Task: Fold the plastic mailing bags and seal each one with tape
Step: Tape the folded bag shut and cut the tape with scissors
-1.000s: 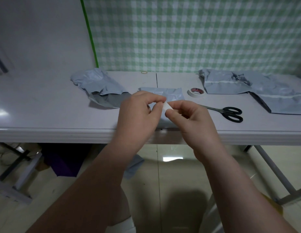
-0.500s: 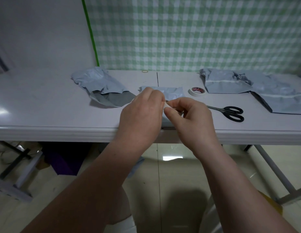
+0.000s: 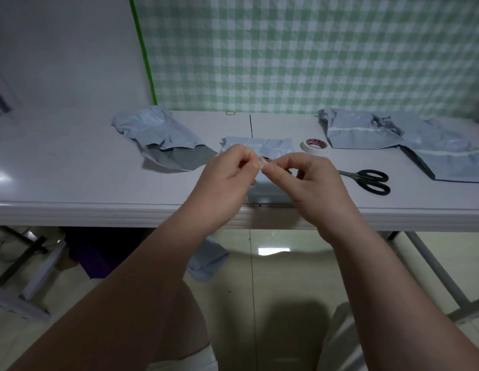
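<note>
A short strip of tape (image 3: pixel 260 165) is stretched between my two hands just above the table's front part. My left hand (image 3: pixel 227 180) pinches its left end and my right hand (image 3: pixel 308 180) pinches its right end. Behind and under the hands lies a folded grey mailing bag (image 3: pixel 259 144), partly hidden by them. A white tape roll (image 3: pixel 314 145) sits to the bag's right. A crumpled grey bag (image 3: pixel 160 137) lies at the left, and a pile of grey bags (image 3: pixel 393 135) lies at the right.
Black scissors (image 3: pixel 369 179) lie right of my right hand. A rubber band (image 3: pixel 231 113) rests near the table's (image 3: pixel 72 170) back edge by the green checked backdrop. Another grey bag (image 3: pixel 206 261) lies on the floor under the table, beside table legs.
Both hands have moved slightly forward over the folded bag, still pinching the tape strip between them. Nothing else on the table has moved.
</note>
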{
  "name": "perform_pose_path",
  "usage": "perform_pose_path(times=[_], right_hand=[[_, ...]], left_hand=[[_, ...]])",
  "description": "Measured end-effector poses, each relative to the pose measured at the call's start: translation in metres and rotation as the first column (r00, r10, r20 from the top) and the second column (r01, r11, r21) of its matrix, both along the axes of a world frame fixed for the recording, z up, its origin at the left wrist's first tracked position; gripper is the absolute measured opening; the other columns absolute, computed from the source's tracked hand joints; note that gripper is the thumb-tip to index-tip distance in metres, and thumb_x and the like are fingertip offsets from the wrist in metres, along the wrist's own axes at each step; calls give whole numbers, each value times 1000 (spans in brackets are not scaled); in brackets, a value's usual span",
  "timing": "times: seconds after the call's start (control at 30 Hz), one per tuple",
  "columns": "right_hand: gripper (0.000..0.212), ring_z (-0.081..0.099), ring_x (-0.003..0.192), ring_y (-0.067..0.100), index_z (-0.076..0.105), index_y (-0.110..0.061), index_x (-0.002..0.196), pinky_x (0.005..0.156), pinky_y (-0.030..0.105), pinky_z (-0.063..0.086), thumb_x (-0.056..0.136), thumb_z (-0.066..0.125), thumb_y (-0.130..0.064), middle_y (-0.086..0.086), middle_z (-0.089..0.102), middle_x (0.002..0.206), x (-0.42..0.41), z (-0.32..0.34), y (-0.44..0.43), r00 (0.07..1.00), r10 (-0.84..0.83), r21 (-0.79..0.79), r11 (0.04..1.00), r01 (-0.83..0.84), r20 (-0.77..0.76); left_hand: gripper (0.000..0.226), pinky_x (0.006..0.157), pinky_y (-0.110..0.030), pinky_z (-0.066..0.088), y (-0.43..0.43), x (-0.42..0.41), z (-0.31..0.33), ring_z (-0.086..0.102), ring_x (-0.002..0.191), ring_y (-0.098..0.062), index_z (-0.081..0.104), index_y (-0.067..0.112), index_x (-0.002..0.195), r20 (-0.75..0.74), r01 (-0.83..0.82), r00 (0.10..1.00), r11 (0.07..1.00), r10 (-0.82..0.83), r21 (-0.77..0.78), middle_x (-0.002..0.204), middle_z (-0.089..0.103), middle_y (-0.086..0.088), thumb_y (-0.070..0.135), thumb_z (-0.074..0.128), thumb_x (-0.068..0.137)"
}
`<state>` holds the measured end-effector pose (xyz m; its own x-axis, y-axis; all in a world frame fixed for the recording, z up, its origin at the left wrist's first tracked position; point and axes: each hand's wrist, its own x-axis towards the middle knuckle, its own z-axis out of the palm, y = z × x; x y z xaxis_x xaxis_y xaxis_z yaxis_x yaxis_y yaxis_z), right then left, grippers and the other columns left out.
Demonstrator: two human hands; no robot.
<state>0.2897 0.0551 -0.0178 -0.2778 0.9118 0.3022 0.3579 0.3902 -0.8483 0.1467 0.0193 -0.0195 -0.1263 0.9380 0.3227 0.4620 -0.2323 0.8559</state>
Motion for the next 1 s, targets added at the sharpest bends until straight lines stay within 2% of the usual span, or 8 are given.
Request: perform_pose_path(times=[0.13, 0.2, 0.4, 0.47, 0.57, 0.77, 0.87, 1.0], right_hand=[[25, 44, 75, -3, 64, -20, 68, 71, 11, 33, 89, 60, -32, -16, 55, 75, -3, 0, 0, 994, 69, -27, 997, -72, -87], [32, 44, 76, 7, 56, -11, 66, 77, 26, 38, 92, 57, -30, -6, 49, 71, -4, 1, 1, 967, 134, -135, 977, -166, -218], [55, 61, 88, 19, 65, 7, 90, 96, 38, 51, 77, 59, -47, 22, 59, 91, -19, 13, 11, 875, 238, -261, 892, -369, -422], [51, 59, 82, 18, 65, 5, 83, 96, 40, 51, 75, 63, -45, 14, 55, 84, -25, 16, 16, 876, 252, -238, 898, -370, -411], [53, 60, 80, 19, 58, 19, 101, 86, 34, 54, 88, 63, -33, 12, 58, 89, -32, 18, 31, 925, 208, -260, 919, -297, -319], [44, 53, 62, 15, 65, 0, 78, 56, 30, 43, 71, 75, -43, 8, 59, 68, -40, 26, 64, 981, 54, -181, 983, -20, 186], [49, 56, 63, 17, 67, -5, 74, 64, 35, 54, 63, 77, -51, 8, 63, 70, -44, 24, 75, 988, -8, -176, 984, 35, 152], [45, 63, 66, 22, 61, -8, 84, 74, 42, 60, 80, 65, -53, 7, 59, 80, -53, 15, 84, 999, 28, -346, 937, -40, -42]], left_hand=[[19, 65, -30, 47, 5, -2, 4, 54, 62, -5, 53, 22, 78, 18, -16, 1000, 1000, 16, -12, 73, 58, 5, 21, 50, 96], [18, 68, -37, 48, 9, -6, 6, 57, 67, -13, 54, 18, 78, 121, -16, 993, 999, 20, -34, 72, 57, 5, 17, 50, 96], [19, 63, -33, 48, 21, -14, 16, 56, 63, -18, 54, 14, 78, 169, -63, 983, 995, 75, -72, 70, 59, -4, 12, 50, 96], [20, 63, -33, 49, 27, -21, 20, 56, 60, -17, 53, 14, 77, 134, -104, 985, 992, 113, -73, 70, 59, -2, 12, 49, 96], [20, 66, -35, 50, 35, -33, 23, 56, 58, -15, 52, 15, 75, 15, -121, 992, 988, 123, -94, 67, 59, 0, 9, 50, 94], [24, 47, -18, 43, 52, -58, 18, 51, 40, -3, 53, 12, 71, -76, -208, 977, 964, 198, -165, 60, 57, -1, 5, 48, 93], [30, 43, -14, 43, 60, -67, 16, 53, 41, -5, 54, 8, 65, -9, -170, 985, 951, 174, -258, 59, 56, -5, 2, 47, 94], [30, 54, -20, 56, 72, -72, 14, 56, 57, -17, 53, 5, 67, 115, -104, 981, 921, 157, -376, 69, 56, -11, 3, 45, 96]])
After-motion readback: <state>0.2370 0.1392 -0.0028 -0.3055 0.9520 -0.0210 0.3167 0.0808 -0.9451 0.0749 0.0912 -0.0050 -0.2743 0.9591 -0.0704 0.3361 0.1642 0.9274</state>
